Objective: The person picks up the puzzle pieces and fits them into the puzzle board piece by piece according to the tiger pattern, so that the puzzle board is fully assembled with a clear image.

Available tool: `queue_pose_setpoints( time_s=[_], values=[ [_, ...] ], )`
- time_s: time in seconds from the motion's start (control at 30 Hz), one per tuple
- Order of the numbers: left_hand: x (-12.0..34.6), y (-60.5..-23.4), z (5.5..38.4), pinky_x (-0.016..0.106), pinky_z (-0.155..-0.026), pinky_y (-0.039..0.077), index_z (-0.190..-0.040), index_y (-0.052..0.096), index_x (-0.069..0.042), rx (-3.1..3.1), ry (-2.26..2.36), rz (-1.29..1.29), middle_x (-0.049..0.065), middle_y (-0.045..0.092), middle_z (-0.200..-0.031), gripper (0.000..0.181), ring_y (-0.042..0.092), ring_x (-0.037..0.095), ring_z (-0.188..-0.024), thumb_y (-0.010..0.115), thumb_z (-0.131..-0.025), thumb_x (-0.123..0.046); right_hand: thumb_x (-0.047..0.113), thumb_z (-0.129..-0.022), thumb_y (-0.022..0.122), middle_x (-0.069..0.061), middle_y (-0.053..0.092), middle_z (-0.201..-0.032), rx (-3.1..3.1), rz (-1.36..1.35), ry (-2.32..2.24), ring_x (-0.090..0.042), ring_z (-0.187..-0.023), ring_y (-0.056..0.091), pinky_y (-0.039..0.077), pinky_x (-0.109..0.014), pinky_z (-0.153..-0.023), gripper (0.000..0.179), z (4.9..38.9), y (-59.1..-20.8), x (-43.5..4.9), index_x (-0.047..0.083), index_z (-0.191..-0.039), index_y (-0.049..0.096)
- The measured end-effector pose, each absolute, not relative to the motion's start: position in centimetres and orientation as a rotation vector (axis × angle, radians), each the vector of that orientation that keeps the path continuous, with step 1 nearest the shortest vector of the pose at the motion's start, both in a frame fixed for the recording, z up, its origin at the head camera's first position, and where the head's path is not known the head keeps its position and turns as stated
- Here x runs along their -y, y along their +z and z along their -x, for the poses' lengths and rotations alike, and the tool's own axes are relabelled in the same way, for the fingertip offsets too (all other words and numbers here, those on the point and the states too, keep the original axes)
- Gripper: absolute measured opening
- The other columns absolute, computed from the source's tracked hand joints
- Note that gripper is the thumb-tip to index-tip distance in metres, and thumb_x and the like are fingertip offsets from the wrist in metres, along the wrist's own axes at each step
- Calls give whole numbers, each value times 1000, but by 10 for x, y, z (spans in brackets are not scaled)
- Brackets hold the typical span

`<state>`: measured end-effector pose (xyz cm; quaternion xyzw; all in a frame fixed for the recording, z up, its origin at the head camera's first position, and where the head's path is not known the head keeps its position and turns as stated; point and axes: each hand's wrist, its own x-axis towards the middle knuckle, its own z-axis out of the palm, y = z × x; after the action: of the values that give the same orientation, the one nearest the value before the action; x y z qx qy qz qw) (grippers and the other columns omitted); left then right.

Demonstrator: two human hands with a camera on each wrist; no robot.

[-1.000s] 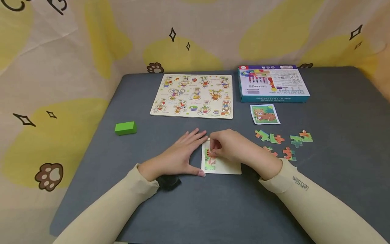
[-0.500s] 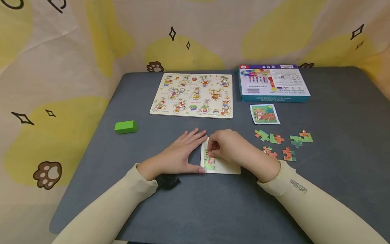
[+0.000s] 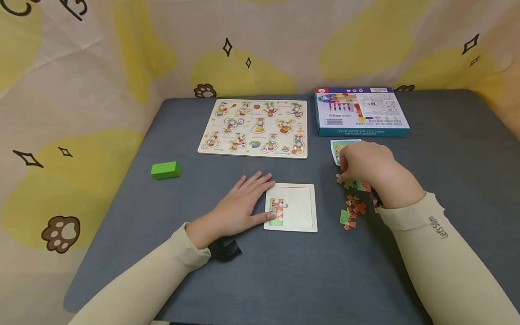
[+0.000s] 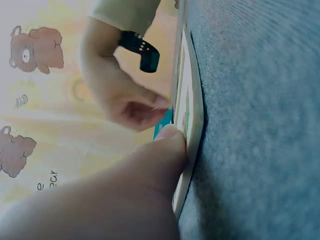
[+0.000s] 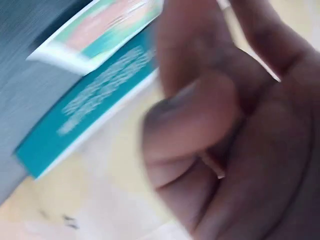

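Note:
My left hand (image 3: 235, 207) lies spread beside a small cream puzzle tray (image 3: 298, 207), its thumb resting on the near left part. In the left wrist view that thumb (image 4: 167, 150) presses at the tray's edge. Joined tiger jigsaw pieces (image 3: 278, 204) fill the tray's left side. Over the loose pieces to the right, my right hand (image 3: 370, 169) has its thumb and fingers curled together. A thin edge of a jigsaw piece (image 5: 214, 166) shows pinched between them in the right wrist view; its picture is hidden. More loose pieces (image 3: 355, 206) lie below the hand.
A picture card (image 3: 336, 146) is partly covered by the right hand. Behind stand a teal-edged box (image 3: 363, 113) and a wooden figure puzzle board (image 3: 252, 128). A green block (image 3: 166, 170) sits at the left. Patterned cloth rises behind the table.
My right hand has left the tray and moved right to the loose pieces, uncovering the joined pieces in the tray. The left hand has stayed by the tray.

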<state>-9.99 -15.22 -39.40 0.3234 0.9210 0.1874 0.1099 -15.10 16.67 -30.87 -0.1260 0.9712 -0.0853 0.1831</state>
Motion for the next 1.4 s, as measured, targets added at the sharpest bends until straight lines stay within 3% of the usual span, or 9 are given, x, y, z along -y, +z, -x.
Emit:
queue_pose_setpoints(
  time_s=[0.13, 0.47, 0.8, 1.2, 1.4],
  values=[
    [153, -393, 98, 45, -128, -1, -166, 31, -14, -2708, 542, -946, -2, 18, -174, 84, 4, 17, -161, 65, -101, -56, 33, -83, 91, -6, 63, -81, -2647, 301, -224, -28, -79, 58, 46, -46, -66, 30, 161, -316, -183, 11, -84, 70],
    [152, -392, 99, 46, -128, 0, -166, 31, -14, -2698, 567, -948, -1, 19, -174, 84, 5, 18, -161, 65, -101, -54, 16, -86, 89, -9, 57, -83, -2565, 472, -415, -24, -73, 54, 44, -38, -63, 32, 169, -325, -188, 7, -88, 59],
    [152, -390, 98, 46, -128, 0, -166, 31, -14, -2699, 571, -940, 0, 19, -174, 83, 6, 19, -161, 65, -102, -53, 14, -92, 83, -7, 56, -85, -2461, 575, -452, -23, -79, 53, 45, -37, -66, 22, 168, -321, -183, 8, -88, 62],
    [152, -391, 98, 47, -128, 0, -166, 30, -15, -2707, 542, -956, -1, 19, -174, 83, 4, 18, -161, 64, -102, -55, 16, -91, 85, 1, 61, -81, -2492, 802, -567, -18, -77, 56, 47, -34, -69, 14, 137, -330, -108, 16, -92, 71],
    [153, -392, 98, 46, -128, 0, -167, 30, -16, -2706, 536, -963, -3, 17, -174, 83, 3, 17, -161, 63, -102, -56, 22, -88, 88, 1, 64, -97, -2703, 792, -324, -17, -81, 60, 53, -36, -72, 23, 123, -334, -96, 15, -108, 79]
  ],
)
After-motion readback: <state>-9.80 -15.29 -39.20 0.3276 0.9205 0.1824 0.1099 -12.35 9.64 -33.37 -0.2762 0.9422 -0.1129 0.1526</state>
